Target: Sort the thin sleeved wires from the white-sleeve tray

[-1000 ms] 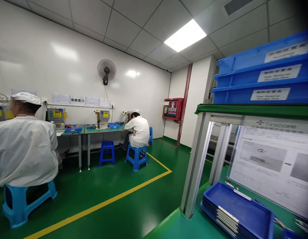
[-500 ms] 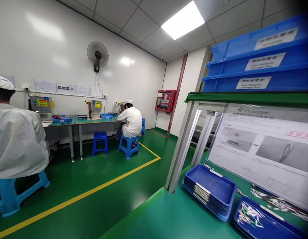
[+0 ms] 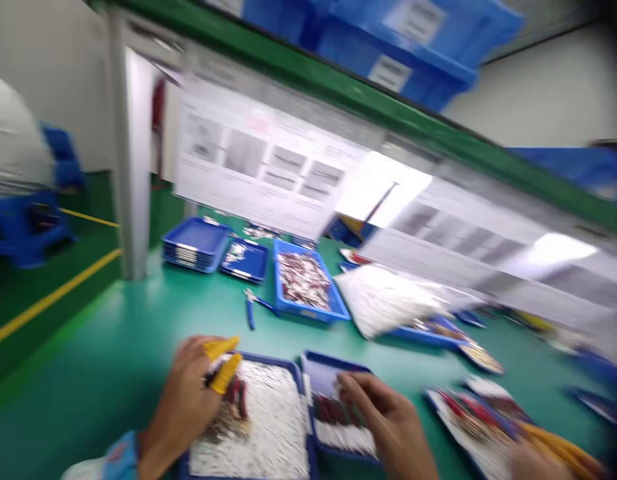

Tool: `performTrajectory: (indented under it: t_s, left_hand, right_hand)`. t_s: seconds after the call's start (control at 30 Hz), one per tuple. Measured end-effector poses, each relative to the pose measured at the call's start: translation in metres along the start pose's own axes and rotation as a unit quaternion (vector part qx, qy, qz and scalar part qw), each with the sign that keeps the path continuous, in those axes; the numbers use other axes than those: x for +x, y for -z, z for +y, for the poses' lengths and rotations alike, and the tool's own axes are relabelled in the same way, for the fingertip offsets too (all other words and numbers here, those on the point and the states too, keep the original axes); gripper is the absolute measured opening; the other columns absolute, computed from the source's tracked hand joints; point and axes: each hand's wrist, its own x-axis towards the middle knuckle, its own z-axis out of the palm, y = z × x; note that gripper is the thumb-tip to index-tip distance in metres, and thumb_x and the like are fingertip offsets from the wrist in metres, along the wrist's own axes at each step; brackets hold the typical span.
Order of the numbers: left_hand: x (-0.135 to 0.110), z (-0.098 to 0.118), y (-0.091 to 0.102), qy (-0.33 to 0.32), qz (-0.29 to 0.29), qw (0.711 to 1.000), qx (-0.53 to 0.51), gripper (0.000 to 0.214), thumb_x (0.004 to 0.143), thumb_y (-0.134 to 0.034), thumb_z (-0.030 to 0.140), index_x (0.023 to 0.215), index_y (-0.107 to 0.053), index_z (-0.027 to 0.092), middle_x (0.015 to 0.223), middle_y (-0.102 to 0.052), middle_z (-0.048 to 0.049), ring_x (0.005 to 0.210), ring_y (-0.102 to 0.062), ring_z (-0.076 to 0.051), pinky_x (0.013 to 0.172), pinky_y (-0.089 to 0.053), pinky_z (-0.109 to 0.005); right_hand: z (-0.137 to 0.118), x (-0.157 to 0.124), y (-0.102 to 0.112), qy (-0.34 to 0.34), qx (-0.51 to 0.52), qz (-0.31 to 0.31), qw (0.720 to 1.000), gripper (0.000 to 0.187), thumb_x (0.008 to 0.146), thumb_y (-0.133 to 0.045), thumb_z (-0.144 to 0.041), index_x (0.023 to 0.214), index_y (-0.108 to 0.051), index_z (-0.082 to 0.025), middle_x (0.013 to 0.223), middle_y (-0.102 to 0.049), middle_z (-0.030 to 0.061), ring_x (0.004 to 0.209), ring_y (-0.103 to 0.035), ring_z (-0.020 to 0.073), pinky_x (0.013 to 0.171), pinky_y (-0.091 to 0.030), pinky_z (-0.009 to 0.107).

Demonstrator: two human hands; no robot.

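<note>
The whole view is blurred. My left hand (image 3: 181, 407) grips a yellow two-pronged item (image 3: 222, 360), too blurred to name, above the left rim of a blue tray (image 3: 248, 359) heaped with white wires (image 3: 253, 423). My right hand (image 3: 383, 417) sits over a smaller blue tray (image 3: 328, 363), its fingers on or just above a bundle of red-ended wires (image 3: 333, 413). I cannot tell whether those fingers grip any wires. At the lower right, a third hand (image 3: 533, 463) lies by yellow items and does not appear to be mine.
The green bench (image 3: 138, 333) holds blue-handled pliers (image 3: 251, 308), a blue tray of red-and-white wires (image 3: 303, 280), stacked blue trays (image 3: 193, 243) and a white bag of wires (image 3: 383, 300). Printed sheets (image 3: 258, 157) hang on a metal frame (image 3: 131, 147) above.
The view has swung sharply down and across the bench. My hands and the wire trays have come into view, while the far wall and seated workers have left it.
</note>
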Motion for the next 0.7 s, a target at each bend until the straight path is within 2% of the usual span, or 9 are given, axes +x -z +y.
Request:
performTrajectory:
  t_s: [0.03, 0.13, 0.27, 0.43, 0.7]
  left_hand:
    - [0.002, -0.005, -0.003, -0.024, 0.014, 1.000, 0.003, 0.025, 0.091, -0.062, 0.036, 0.112, -0.072, 0.028, 0.103, -0.077, -0.0037, 0.097, -0.069, -0.025, 0.092, -0.051, -0.042]
    - [0.005, -0.014, -0.008, -0.069, 0.000, 0.997, 0.020, 0.030, 0.092, -0.058, 0.043, 0.117, -0.069, 0.030, 0.104, -0.076, -0.0009, 0.097, -0.069, -0.025, 0.091, -0.050, -0.038]
    - [0.001, -0.015, -0.008, -0.095, -0.004, 0.993, 0.069, 0.033, 0.095, -0.050, 0.048, 0.116, -0.067, 0.029, 0.100, -0.076, -0.0013, 0.096, -0.069, -0.026, 0.090, -0.049, -0.038]
    - [0.000, -0.013, -0.009, -0.099, -0.023, 0.990, 0.100, 0.036, 0.097, -0.045, 0.049, 0.114, -0.068, 0.028, 0.103, -0.076, -0.0028, 0.096, -0.070, -0.026, 0.092, -0.051, -0.039]
    - [0.000, -0.013, -0.009, -0.090, -0.042, 0.990, 0.100, 0.038, 0.095, -0.046, 0.050, 0.111, -0.070, 0.026, 0.102, -0.077, -0.0044, 0.094, -0.072, -0.028, 0.092, -0.053, -0.043]
  right_hand:
    - [0.008, 0.004, 0.012, 0.004, -0.012, 0.007, 1.000, 0.041, 0.077, -0.074, -0.058, 0.067, -0.071, -0.018, 0.060, -0.059, 0.0021, 0.055, -0.052, 0.0179, 0.050, -0.042, 0.028]
    - [0.030, 0.007, 0.042, -0.006, -0.063, 0.017, 0.998, 0.043, 0.081, -0.069, -0.056, 0.068, -0.070, -0.016, 0.057, -0.054, 0.0008, 0.054, -0.046, 0.0154, 0.050, -0.035, 0.027]
    - [0.052, 0.000, 0.060, -0.025, -0.138, 0.002, 0.990, 0.040, 0.083, -0.067, -0.051, 0.066, -0.070, -0.015, 0.057, -0.056, 0.0014, 0.053, -0.045, 0.0155, 0.050, -0.032, 0.026]
    - [0.067, -0.003, 0.056, -0.053, -0.192, -0.046, 0.979, 0.037, 0.086, -0.061, -0.046, 0.067, -0.070, -0.015, 0.062, -0.063, 0.0035, 0.058, -0.053, 0.0180, 0.055, -0.036, 0.027]
    - [0.070, 0.001, 0.032, -0.068, -0.221, -0.065, 0.971, 0.029, 0.084, -0.062, -0.036, 0.067, -0.074, -0.015, 0.060, -0.068, 0.0045, 0.055, -0.058, 0.0183, 0.051, -0.035, 0.026]
